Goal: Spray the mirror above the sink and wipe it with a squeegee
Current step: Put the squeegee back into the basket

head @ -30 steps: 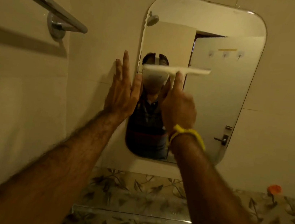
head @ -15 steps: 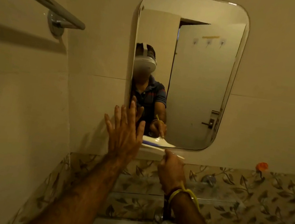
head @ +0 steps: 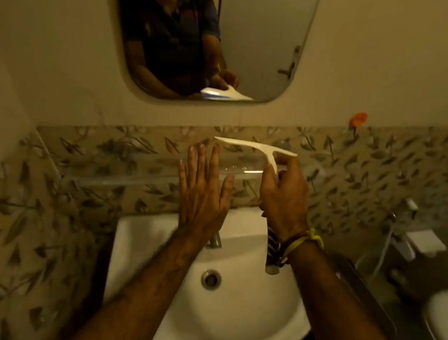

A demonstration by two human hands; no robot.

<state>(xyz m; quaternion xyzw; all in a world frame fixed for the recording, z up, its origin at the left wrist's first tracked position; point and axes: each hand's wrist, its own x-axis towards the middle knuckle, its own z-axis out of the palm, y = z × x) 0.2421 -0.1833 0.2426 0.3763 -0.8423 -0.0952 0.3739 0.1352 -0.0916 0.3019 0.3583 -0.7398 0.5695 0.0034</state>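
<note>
Fingers (head: 270, 176) of the right hand (head: 284, 201) curled round the squeegee (head: 255, 146) handle, blade crosswise just beyond the knuckles, long axis level left to right. Left hand (head: 202, 195) just beside, flat, fingers straight, holding nothing. Below both, the sink (head: 237, 330). Further off and above the fingertips, well apart, the mirror (head: 249, 43); blade clear of the glass, right hand nearer for another pass.
</note>
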